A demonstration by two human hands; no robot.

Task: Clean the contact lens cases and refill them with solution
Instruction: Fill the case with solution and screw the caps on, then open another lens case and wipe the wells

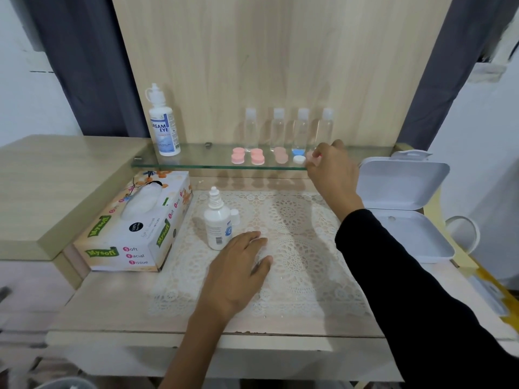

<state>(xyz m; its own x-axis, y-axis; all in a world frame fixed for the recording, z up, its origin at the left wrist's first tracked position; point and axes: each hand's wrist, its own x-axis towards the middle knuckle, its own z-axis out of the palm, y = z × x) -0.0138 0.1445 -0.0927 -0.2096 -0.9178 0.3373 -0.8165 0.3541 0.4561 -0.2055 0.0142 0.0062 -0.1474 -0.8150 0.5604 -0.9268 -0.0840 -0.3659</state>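
Observation:
Several contact lens cases lie in a row on the glass shelf (196, 160): three pink ones (238, 155) (257, 156) (280, 154) and a blue-and-white one (298, 155). My right hand (331, 167) reaches to the shelf's right end and pinches a pale pink lens case (312, 158). My left hand (238, 270) rests flat on the lace mat (295, 248), fingers straight. A small white solution bottle (216, 220) stands uncapped just left of it, its cap (234, 216) beside it. A larger solution bottle (164, 122) stands on the shelf's left.
Several clear travel bottles (289, 127) stand behind the cases against the wood panel. A tissue box (134, 223) lies at the left of the desk. An open white clamshell box (404, 206) sits at the right.

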